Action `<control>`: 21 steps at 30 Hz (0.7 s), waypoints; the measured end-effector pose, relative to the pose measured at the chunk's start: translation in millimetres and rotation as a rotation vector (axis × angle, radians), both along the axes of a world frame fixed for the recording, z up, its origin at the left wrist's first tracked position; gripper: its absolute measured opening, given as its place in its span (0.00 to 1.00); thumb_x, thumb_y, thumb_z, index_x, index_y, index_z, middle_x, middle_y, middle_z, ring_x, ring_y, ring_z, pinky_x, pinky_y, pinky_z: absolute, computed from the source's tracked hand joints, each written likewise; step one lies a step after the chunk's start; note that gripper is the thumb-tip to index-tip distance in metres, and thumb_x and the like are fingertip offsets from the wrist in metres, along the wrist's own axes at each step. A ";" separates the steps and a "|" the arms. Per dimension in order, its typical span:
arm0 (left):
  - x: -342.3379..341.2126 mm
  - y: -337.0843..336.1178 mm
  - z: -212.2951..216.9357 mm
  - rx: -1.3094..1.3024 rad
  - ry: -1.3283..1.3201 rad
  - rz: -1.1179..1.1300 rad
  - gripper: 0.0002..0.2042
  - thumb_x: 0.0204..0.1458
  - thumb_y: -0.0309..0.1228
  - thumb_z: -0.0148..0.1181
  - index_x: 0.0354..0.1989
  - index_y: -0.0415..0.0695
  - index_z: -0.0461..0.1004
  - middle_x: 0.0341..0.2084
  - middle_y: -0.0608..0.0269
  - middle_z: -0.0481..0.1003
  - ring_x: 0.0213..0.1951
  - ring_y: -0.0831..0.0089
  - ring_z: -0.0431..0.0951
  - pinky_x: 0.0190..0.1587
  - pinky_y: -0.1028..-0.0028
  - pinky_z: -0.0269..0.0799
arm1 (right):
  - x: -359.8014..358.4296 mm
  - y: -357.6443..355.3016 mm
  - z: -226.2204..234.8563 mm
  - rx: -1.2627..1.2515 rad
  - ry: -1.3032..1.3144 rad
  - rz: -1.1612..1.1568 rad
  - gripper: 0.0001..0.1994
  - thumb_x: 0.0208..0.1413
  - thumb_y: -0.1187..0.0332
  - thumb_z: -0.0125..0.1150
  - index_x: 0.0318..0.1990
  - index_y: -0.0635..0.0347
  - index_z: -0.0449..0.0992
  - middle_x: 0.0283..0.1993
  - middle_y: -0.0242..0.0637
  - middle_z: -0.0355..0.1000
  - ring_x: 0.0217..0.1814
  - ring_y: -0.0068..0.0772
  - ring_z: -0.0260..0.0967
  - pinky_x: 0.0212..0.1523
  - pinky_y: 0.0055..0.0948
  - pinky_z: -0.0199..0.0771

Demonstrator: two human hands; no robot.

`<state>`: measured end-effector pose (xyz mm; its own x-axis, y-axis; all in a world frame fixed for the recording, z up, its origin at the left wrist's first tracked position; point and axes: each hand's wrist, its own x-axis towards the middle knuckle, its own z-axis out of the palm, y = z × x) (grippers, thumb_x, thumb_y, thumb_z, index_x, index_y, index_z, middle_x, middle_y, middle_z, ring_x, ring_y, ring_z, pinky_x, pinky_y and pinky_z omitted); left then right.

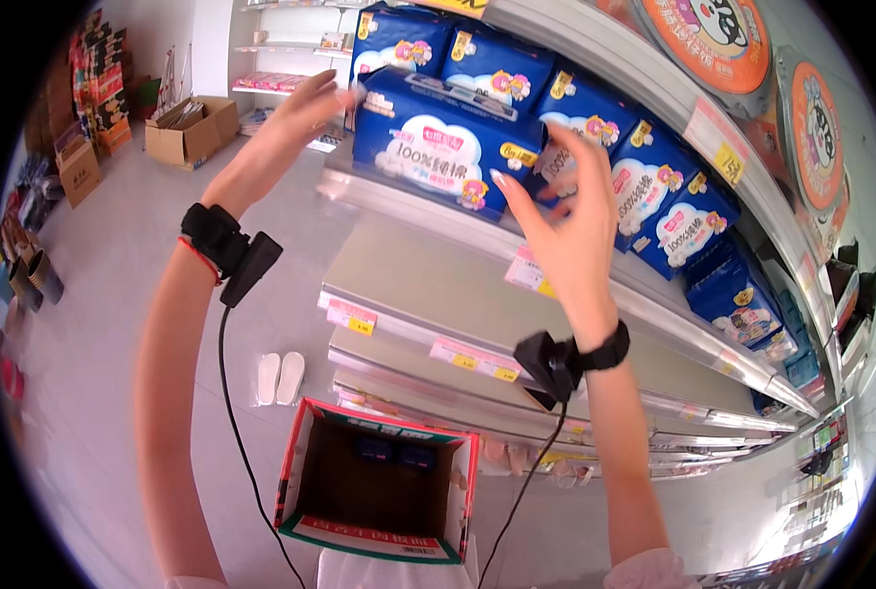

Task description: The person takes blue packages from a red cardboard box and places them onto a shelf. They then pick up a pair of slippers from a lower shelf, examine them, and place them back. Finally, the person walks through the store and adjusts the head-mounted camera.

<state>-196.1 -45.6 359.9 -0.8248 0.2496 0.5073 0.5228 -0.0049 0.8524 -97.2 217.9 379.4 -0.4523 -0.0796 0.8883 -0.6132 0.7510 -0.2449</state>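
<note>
A blue soft pack with a white cloud-shaped patch lies at the left end of the upper shelf, in front of similar blue packs. My left hand is at its left end, fingers stretched out and slightly blurred. The fingertips are close to the pack's corner; whether they touch it I cannot tell. At the other end is my right hand, its thumb and fingers spread apart. Its thumb is near the pack's lower right corner. Neither hand is closed round the pack. Both wrists wear black straps with cabled devices.
Below me stands an open red and green cardboard box with small dark blue items inside. White slippers lie on the floor to its left. Lower shelves jut out ahead. Round orange-labelled tubs are at upper right; a brown carton sits far left.
</note>
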 end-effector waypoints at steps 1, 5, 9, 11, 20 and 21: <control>-0.1 6.0 3.9 -0.075 0.064 0.019 0.43 0.40 0.52 0.57 0.61 0.42 0.45 0.58 0.55 0.52 0.60 0.65 0.50 0.60 0.67 0.42 | 6.1 3.9 -1.3 -0.004 -0.084 -0.005 0.27 0.38 0.69 0.65 0.50 0.60 0.64 0.38 0.38 0.66 0.29 0.29 0.64 0.32 0.24 0.68; 4.3 26.1 19.3 -0.151 0.020 -0.055 0.51 0.32 0.43 0.68 0.61 0.37 0.40 0.54 0.50 0.56 0.56 0.63 0.57 0.58 0.69 0.48 | 7.0 25.3 -6.9 0.273 -0.062 0.073 0.25 0.42 0.71 0.59 0.51 0.61 0.63 0.46 0.41 0.64 0.43 0.38 0.66 0.39 0.29 0.68; -4.2 23.1 16.9 -0.130 0.001 -0.031 0.50 0.32 0.42 0.68 0.60 0.34 0.43 0.50 0.50 0.61 0.52 0.65 0.62 0.56 0.71 0.53 | 2.2 24.8 -7.0 0.459 -0.070 0.004 0.24 0.41 0.66 0.60 0.49 0.62 0.66 0.51 0.39 0.60 0.44 0.38 0.65 0.40 0.31 0.68; -6.9 21.0 12.9 -0.121 0.013 -0.023 0.46 0.32 0.44 0.68 0.58 0.35 0.48 0.47 0.51 0.64 0.50 0.66 0.64 0.55 0.72 0.54 | 2.6 19.6 -7.5 0.460 -0.053 -0.001 0.24 0.41 0.68 0.61 0.48 0.63 0.66 0.49 0.40 0.61 0.43 0.37 0.66 0.39 0.30 0.68; 8.5 8.4 9.1 -0.254 0.175 -0.081 0.26 0.48 0.42 0.55 0.52 0.37 0.60 0.46 0.61 0.66 0.49 0.77 0.63 0.53 0.77 0.56 | 9.9 18.4 -23.1 -0.262 0.102 0.351 0.14 0.43 0.80 0.55 0.41 0.69 0.66 0.44 0.43 0.63 0.36 0.29 0.66 0.35 0.25 0.68; 12.8 2.7 6.9 -0.253 0.315 -0.082 0.20 0.52 0.37 0.51 0.49 0.38 0.64 0.44 0.64 0.68 0.47 0.79 0.65 0.51 0.78 0.58 | 22.3 13.4 -26.1 -0.274 0.163 0.381 0.13 0.43 0.80 0.55 0.39 0.69 0.66 0.38 0.43 0.66 0.31 0.30 0.67 0.34 0.26 0.68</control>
